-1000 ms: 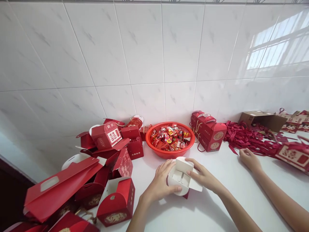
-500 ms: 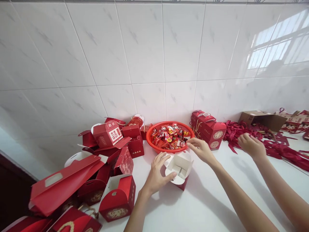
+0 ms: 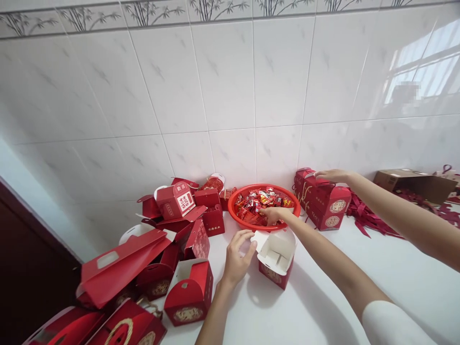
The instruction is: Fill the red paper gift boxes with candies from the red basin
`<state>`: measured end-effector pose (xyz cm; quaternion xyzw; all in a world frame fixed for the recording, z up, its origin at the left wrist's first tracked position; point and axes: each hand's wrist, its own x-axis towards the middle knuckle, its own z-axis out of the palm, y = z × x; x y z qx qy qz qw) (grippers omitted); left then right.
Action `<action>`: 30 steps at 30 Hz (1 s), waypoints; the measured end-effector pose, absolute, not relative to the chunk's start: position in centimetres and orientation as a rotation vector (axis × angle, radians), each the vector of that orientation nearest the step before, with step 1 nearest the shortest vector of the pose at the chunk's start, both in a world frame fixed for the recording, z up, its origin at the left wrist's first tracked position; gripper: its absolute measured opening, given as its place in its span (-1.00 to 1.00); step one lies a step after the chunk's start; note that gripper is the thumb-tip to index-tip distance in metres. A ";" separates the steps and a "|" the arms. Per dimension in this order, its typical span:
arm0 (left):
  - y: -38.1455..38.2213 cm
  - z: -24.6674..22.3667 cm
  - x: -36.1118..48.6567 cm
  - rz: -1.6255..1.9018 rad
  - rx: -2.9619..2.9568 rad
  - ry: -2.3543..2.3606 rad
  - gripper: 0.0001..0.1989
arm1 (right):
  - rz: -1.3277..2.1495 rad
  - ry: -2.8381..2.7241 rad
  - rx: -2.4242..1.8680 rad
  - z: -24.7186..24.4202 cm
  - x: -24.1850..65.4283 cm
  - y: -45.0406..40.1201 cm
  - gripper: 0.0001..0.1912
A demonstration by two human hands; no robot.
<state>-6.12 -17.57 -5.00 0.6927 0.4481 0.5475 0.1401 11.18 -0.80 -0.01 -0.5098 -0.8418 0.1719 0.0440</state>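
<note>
An open red box [image 3: 276, 268] with a white inside stands on the white table. My left hand [image 3: 238, 256] is at its left side, fingers spread and curved near a raised white flap. My right hand [image 3: 273, 215] reaches into the red basket [image 3: 296, 211], its fingertips among the wrapped candies [image 3: 251, 200]; whether they grip one is hidden. The basket stands behind the box, near the tiled wall.
Red boxes [image 3: 189, 287] are piled at the left. Another person's hand [image 3: 334, 176] is on the stacked closed boxes [image 3: 328, 206] right of the basket. Dark red ribbons [image 3: 370, 218] and a cardboard box [image 3: 413, 184] lie farther right.
My right hand has moved from the basket's right edge into the candies. My left hand has come off the box's front flap. The other person's hand has moved left from the ribbons onto the stacked boxes.
</note>
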 end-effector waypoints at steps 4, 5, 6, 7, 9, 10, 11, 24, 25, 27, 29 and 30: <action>-17.6 -5.1 -6.1 1.569 2.004 1.289 -0.81 | 0.575 -2.585 -1.607 -0.6 11.3 -0.3 -0.46; -17.5 -5.1 -6.1 1.570 2.003 1.287 -0.81 | 0.580 -2.569 -1.600 -0.7 11.4 -0.3 -0.57; -17.5 -5.1 -6.1 1.573 2.002 1.287 -0.82 | 0.586 -2.544 -1.587 -0.8 11.7 -0.4 -0.65; -17.5 -5.1 -6.1 1.576 2.000 1.287 -0.82 | 0.592 -2.508 -1.567 -0.8 11.9 -0.4 -0.69; -17.5 -5.2 -6.1 1.578 1.999 1.284 -0.83 | 0.602 -2.408 -1.513 -0.9 12.4 -0.5 -0.70; -17.5 -5.2 -6.1 1.576 2.001 1.282 -0.83 | 0.608 -2.348 -1.479 -0.9 12.6 -0.5 -0.69; -17.4 -5.2 -6.2 1.573 2.002 1.281 -0.83 | 0.616 -2.286 -1.446 -0.9 12.8 -0.5 -0.68; -16.7 -5.0 -5.7 1.635 1.874 1.282 -0.78 | 0.687 -1.642 -1.065 0.1 12.7 -3.3 -0.46; -16.4 -4.7 -5.4 1.663 1.821 1.280 -0.76 | 0.692 -1.607 -1.042 0.3 12.6 -3.9 -0.46; -15.6 -3.9 -4.7 1.698 1.696 1.270 -0.70 | 0.708 -1.512 -0.999 0.6 12.2 -5.5 -0.47; -14.8 -2.8 -3.7 1.684 1.584 1.243 -0.64 | 0.725 -1.425 -0.957 1.0 11.9 -7.1 -0.51; -14.5 -2.3 -3.1 1.669 1.548 1.224 -0.62 | 0.727 -1.406 -0.938 1.3 11.9 -7.8 -0.53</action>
